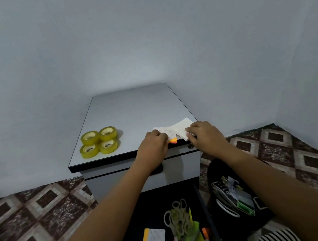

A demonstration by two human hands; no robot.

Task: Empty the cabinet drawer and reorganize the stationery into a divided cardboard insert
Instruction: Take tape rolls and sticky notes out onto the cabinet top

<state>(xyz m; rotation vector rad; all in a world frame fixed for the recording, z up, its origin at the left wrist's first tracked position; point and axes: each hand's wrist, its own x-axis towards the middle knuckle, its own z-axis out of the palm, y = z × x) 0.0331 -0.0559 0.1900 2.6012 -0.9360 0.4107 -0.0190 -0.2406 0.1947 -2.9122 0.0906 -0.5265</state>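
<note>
Head view. Four glossy yellow tape rolls (99,141) sit in a square at the surface's (132,111) front-left corner. At the front-right edge, the left hand (153,143) and right hand (202,132) grip flat white note pads (175,129) with curled fingers; the print is unreadable. The open drawer (156,208) below holds scissors (178,217).

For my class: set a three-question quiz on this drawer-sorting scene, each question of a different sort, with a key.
1. How many yellow tape rolls stand on the cabinet top?
2. True or false: the scissors lie on the cabinet top.
3. What do the left hand and right hand touch? A) tape rolls B) white paper packs C) a black bag
Key: 1. four; 2. false, they lie in the open drawer; 3. B.
</note>
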